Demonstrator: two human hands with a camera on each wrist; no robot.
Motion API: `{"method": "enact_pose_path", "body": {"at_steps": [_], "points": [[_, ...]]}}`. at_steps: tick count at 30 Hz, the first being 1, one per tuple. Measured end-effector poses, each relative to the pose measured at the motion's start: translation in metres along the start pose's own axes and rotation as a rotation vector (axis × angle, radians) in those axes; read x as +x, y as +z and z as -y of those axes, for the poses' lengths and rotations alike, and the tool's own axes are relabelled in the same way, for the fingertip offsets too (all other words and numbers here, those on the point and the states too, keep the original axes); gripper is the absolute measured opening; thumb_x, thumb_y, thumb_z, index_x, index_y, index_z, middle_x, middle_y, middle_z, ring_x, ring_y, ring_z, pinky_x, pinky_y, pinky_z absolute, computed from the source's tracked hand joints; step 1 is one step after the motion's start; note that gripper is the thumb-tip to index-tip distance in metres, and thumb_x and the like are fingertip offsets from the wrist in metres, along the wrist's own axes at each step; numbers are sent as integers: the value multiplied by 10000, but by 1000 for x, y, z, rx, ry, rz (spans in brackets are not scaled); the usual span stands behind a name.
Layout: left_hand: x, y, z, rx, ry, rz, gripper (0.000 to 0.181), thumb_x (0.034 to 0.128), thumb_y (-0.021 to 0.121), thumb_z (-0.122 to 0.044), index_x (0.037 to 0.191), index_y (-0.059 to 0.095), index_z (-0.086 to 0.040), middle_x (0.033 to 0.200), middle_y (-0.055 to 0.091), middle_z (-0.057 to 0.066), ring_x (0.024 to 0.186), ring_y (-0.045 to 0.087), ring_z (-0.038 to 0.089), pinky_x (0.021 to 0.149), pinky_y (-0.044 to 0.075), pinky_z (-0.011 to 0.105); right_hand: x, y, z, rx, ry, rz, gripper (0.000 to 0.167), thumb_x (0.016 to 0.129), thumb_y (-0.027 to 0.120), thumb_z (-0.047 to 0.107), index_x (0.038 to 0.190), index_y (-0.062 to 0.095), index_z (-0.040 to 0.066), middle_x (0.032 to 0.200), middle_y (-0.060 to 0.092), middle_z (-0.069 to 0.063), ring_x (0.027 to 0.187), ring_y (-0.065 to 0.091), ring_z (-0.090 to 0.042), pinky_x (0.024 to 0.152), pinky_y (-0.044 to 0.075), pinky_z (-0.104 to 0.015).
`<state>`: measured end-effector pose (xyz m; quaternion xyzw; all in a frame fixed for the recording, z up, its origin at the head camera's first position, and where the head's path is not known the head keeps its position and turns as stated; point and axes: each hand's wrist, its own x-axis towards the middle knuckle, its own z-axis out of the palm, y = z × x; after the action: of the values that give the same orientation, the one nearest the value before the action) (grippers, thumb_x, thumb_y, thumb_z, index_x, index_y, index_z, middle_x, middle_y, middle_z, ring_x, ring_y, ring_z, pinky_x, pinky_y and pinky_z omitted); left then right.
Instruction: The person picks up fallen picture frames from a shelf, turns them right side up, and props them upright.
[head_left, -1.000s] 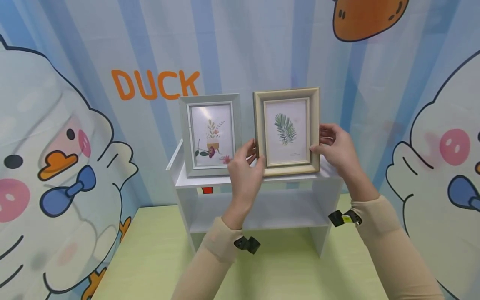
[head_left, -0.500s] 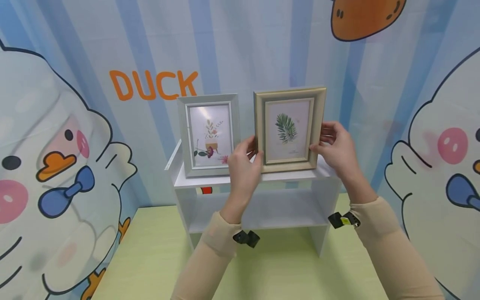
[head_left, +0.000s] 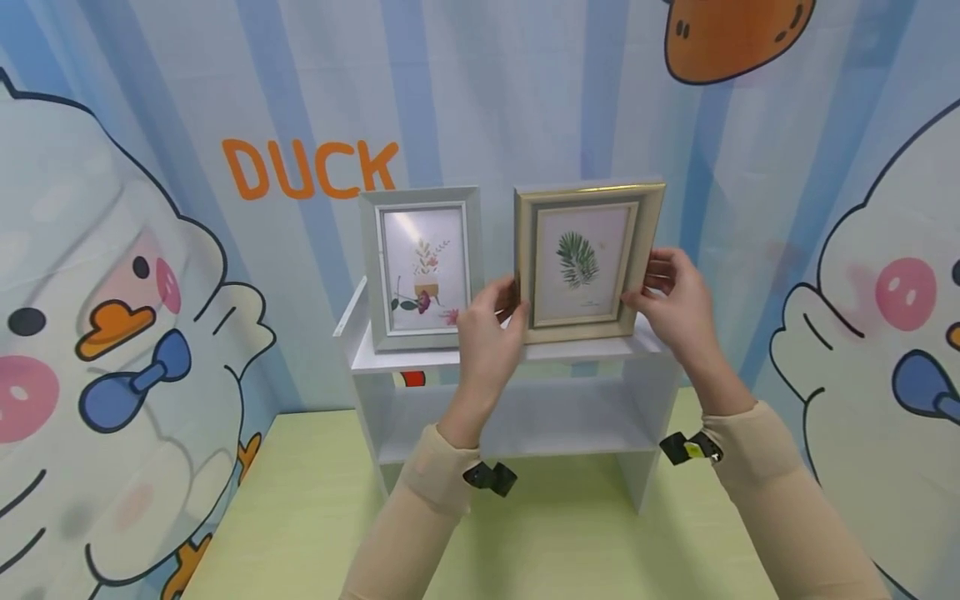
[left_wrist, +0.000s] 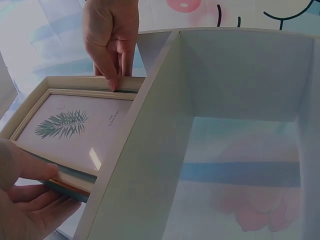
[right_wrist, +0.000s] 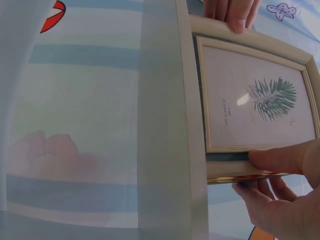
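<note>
A cream-gold picture frame (head_left: pixel 647 250) with a green fern print stands near the right end of the white shelf's (head_left: pixel 408 360) top board, leaning back a little. My left hand (head_left: pixel 487 337) pinches its left side low down, thumb on the front and fingers behind. On the opposite side my right hand (head_left: pixel 678 304) grips the edge in the same way. The left wrist view shows the left thumb on the frame's rim (left_wrist: pixel 75 181). Left of it stands a pale grey picture frame (head_left: pixel 371 275) with a plant print, partly behind my left hand.
The white shelf has a lower board (head_left: pixel 570 417) and stands on a pale green tabletop (head_left: pixel 300 500). A blue-striped curtain (head_left: pixel 517 92) with cartoon ducks hangs behind and at both sides. A raised side panel (head_left: pixel 350 310) edges the shelf's left end.
The cream-gold frame's top has shifted right and tipped back, and the frame looks slightly turned. Both hands keep their grip and move slightly with it. The grey frame stays put.
</note>
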<state>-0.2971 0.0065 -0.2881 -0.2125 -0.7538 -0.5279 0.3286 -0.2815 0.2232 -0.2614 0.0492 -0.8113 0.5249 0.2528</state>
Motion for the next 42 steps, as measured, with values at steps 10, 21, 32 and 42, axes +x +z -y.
{"method": "enact_pose_path", "body": {"at_steps": [10,21,32,42], "points": [[0,-1,2,-30,-14,-2,302,844,691,-41,1134,632,19,1026,684,153,947,678,222,821,561,245,4,-5,-1,10,-23,-9,565,855,673,64,1360,421,51,1299,503,-149,1208,520,-260,1013,464,-371],[-7,2,1,-64,-5,-38,293,815,732,-71,1087,643,-4,969,692,121,882,676,187,785,567,235,11,-22,22,-13,-106,-163,550,850,708,172,1348,484,102,1325,549,-105,1224,532,-176,1032,445,-281],[-12,14,-4,-126,52,-109,261,776,766,-57,1000,646,3,896,687,119,796,674,178,742,573,232,19,-26,41,-28,-212,-188,534,836,723,234,1323,529,135,1326,565,-63,1214,547,-134,1025,442,-247],[-16,27,-11,-140,86,-164,244,745,785,-31,944,648,4,856,691,112,761,678,168,705,569,214,29,-22,52,-22,-326,-137,513,829,733,232,1300,559,128,1317,572,-51,1215,547,-129,1024,439,-242]]}}
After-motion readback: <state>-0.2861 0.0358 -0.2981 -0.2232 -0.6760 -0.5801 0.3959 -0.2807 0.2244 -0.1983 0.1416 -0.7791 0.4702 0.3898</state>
